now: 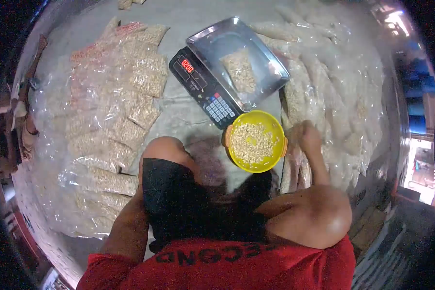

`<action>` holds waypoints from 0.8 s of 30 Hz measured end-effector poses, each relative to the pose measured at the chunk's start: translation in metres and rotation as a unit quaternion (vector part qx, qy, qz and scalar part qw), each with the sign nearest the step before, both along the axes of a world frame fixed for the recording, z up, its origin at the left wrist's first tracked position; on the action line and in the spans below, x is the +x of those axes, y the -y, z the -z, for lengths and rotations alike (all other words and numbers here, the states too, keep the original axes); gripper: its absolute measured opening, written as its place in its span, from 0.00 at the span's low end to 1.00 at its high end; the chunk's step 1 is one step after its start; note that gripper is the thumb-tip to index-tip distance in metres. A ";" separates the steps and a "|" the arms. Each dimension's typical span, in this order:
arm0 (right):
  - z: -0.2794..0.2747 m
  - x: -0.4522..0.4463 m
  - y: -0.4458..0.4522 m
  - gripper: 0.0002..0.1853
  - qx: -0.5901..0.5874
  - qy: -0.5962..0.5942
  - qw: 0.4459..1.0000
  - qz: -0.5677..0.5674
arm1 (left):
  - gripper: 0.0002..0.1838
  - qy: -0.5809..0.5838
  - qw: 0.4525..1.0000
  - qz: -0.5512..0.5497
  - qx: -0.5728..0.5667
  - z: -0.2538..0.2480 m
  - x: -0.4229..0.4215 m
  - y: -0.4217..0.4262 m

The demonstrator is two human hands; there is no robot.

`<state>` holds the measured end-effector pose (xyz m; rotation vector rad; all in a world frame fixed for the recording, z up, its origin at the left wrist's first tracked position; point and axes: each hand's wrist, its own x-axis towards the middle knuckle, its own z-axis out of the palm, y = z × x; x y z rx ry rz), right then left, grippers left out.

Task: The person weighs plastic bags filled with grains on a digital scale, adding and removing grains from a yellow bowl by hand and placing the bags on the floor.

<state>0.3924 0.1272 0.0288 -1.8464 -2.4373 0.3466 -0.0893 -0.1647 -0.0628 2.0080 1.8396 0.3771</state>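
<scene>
My right hand [307, 137] is just right of a yellow bowl [279, 126], over filled clear plastic bags. Its fingers look curled closed, though blurred; whatever they may hold is hidden. The bowl has orange handles and contains loose pale, nut-like pieces [253, 143]. Above it, a digital scale [198, 87] shows red digits reading about 0200. One clear bag of pale pieces [239, 71] lies on the scale's metal tray [211, 36]. My left forearm [130, 222] runs down beside my left knee, and the left hand is out of sight behind the leg.
Rows of filled clear bags [147, 79] cover the floor on the left. More long filled bags [333, 104] lie to the right, close to the scale and bowl. My bent knees [166, 150] flank the near side. Grey sheeting [179, 21] covers the floor.
</scene>
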 end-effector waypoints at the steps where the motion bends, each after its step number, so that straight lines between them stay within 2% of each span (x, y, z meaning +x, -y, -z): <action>1: -0.013 -0.002 -0.004 0.10 0.024 0.021 0.997 0.064 | 0.26 -0.001 1.000 0.000 0.000 0.000 0.000 -0.001; 2: -0.027 -0.002 -0.007 0.10 0.048 0.042 0.989 0.130 | 0.26 -0.004 1.000 -0.002 0.002 0.001 0.000 0.001; 3: -0.044 -0.006 -0.009 0.14 -0.006 0.046 0.993 0.104 | 0.26 -0.006 1.000 0.001 0.001 0.000 0.001 -0.002; 4: -0.036 -0.005 -0.011 0.14 -0.007 0.045 0.992 0.114 | 0.26 -0.007 1.000 0.005 0.001 -0.001 0.001 -0.003; 5: -0.025 -0.004 -0.012 0.14 -0.091 -0.017 0.996 0.003 | 0.26 -0.008 1.000 0.007 0.000 -0.001 0.001 -0.002; 6: -0.014 -0.001 -0.005 0.14 -0.170 -0.082 0.976 -0.106 | 0.26 -0.009 1.000 0.010 0.000 0.000 0.001 -0.003; 7: -0.007 -0.005 0.007 0.14 -0.169 -0.087 0.977 -0.092 | 0.26 -0.011 1.000 0.015 0.000 -0.001 0.001 -0.004; 9: 0.004 -0.023 0.027 0.10 -0.106 0.011 0.993 -0.051 | 0.26 -0.014 1.000 0.019 -0.001 -0.001 0.000 -0.004; 12: 0.017 -0.020 0.035 0.10 -0.075 0.051 0.995 -0.047 | 0.26 -0.018 0.999 0.027 -0.001 -0.005 0.000 -0.008; 13: 0.015 -0.020 0.035 0.10 -0.074 0.045 0.995 -0.040 | 0.26 -0.020 0.999 0.028 -0.002 -0.007 -0.002 -0.009; 15: 0.012 -0.016 0.033 0.09 -0.066 -0.040 0.995 0.059 | 0.26 -0.019 0.999 0.031 -0.005 -0.008 -0.001 -0.008; 16: 0.010 -0.012 0.030 0.09 -0.067 -0.041 0.995 0.063 | 0.26 -0.020 0.999 0.030 -0.006 -0.009 -0.003 -0.007; 18: -0.002 -0.005 0.019 0.08 0.094 -0.172 0.981 0.012 | 0.26 -0.021 0.999 0.033 -0.009 -0.009 -0.001 -0.007; 20: 0.001 0.006 0.001 0.08 0.109 -0.127 0.986 0.004 | 0.26 -0.023 0.999 0.031 -0.010 -0.009 -0.001 -0.006; 22: -0.041 -0.007 -0.006 0.13 0.067 -0.150 0.984 0.063 | 0.26 -0.025 0.999 0.031 -0.010 -0.010 -0.002 -0.007; 24: -0.077 -0.011 -0.009 0.13 0.081 -0.138 0.985 0.066 | 0.26 -0.024 0.999 0.029 -0.011 -0.010 -0.003 -0.005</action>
